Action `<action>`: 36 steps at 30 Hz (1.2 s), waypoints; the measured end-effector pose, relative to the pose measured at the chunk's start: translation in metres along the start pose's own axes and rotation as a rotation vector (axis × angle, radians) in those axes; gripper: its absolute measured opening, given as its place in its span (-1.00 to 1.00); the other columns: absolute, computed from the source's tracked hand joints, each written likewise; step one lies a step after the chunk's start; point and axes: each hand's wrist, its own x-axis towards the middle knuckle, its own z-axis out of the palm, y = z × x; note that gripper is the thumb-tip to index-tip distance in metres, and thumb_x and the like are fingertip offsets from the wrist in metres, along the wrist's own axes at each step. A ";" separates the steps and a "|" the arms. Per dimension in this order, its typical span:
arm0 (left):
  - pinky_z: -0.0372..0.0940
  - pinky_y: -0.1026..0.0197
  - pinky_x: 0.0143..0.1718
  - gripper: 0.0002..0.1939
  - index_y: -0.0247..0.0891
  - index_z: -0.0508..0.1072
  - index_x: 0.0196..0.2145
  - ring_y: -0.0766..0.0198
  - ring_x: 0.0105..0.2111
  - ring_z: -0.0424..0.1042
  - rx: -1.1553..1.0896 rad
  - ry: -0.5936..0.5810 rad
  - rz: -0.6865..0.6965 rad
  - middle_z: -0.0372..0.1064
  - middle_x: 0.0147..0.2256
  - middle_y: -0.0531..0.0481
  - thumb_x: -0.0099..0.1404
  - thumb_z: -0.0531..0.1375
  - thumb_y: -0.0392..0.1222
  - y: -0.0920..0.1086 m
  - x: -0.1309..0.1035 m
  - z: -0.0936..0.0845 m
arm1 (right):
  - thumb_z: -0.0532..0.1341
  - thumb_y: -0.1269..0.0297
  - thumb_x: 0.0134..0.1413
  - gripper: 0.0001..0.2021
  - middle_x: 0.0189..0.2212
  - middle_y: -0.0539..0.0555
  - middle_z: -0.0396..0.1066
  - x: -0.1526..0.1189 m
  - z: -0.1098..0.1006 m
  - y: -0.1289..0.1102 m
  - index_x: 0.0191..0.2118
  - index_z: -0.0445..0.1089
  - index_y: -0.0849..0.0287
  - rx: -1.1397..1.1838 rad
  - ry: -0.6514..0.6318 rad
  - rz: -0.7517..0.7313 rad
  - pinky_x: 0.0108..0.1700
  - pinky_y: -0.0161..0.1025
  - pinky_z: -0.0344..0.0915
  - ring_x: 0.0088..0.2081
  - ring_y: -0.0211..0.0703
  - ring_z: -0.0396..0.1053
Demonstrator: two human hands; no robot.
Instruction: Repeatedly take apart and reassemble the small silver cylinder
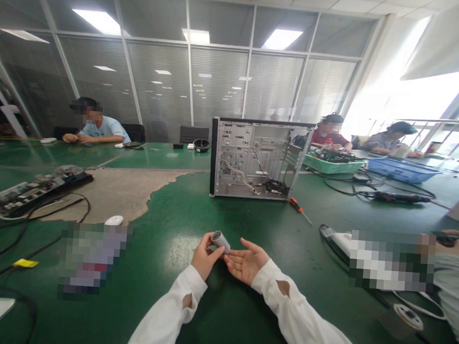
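My left hand [205, 256] is closed around a small grey cylinder [221, 241], tilted over the table, with its hollow-looking end turned up and to the left. Close beside it, my right hand [247, 261] lies palm up with its fingers spread. Its fingertips are by the cylinder's lower end; whether they touch it I cannot tell. Behind both hands stands an opened computer case [261, 161], its side panel off, showing loose cables and a black fan. An orange-handled screwdriver [299, 209] lies at the case's lower right corner.
The green table [187, 211] has a worn grey patch. At left are a power strip [39, 190] with cables and a white mouse-like object [114, 220]. A green basket [332, 165] and a blue basket [402, 171] stand back right. Another person's arm [452, 276] reaches in at right; others sit farther back.
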 end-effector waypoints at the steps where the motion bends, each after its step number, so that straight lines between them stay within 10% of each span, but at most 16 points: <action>1: 0.25 0.25 -0.37 -0.69 -0.30 0.21 -0.26 0.23 -0.26 0.32 0.020 -0.004 0.018 0.33 -0.26 -0.09 -0.02 0.15 -0.26 0.000 0.000 0.000 | 0.09 0.13 -0.11 -0.61 -0.41 0.24 0.35 0.000 -0.001 -0.001 -0.27 0.19 0.42 0.001 0.014 -0.028 -0.28 -0.27 0.24 -0.28 -0.14 0.34; 14: 0.23 0.26 -0.35 -0.68 -0.20 0.34 -0.26 0.22 -0.19 0.25 0.399 -0.065 0.312 0.26 -0.21 -0.05 -0.04 0.11 -0.41 0.007 -0.008 0.005 | 0.22 0.47 -0.32 -0.70 -0.53 0.02 0.35 0.009 -0.002 0.007 -0.33 0.21 0.19 -0.112 0.140 -0.377 -0.32 -0.24 0.24 -0.48 -0.24 0.35; 36: 0.25 0.25 -0.37 -0.60 -0.13 0.34 -0.19 0.20 -0.17 0.23 0.377 -0.135 0.301 0.20 -0.16 -0.06 -0.02 0.07 -0.42 0.009 -0.010 0.005 | 0.37 0.53 -0.68 -0.35 -0.27 0.04 0.26 0.034 -0.020 0.019 -0.27 0.13 0.14 -0.436 0.193 -0.800 -0.21 -0.15 0.23 -0.38 -0.23 0.32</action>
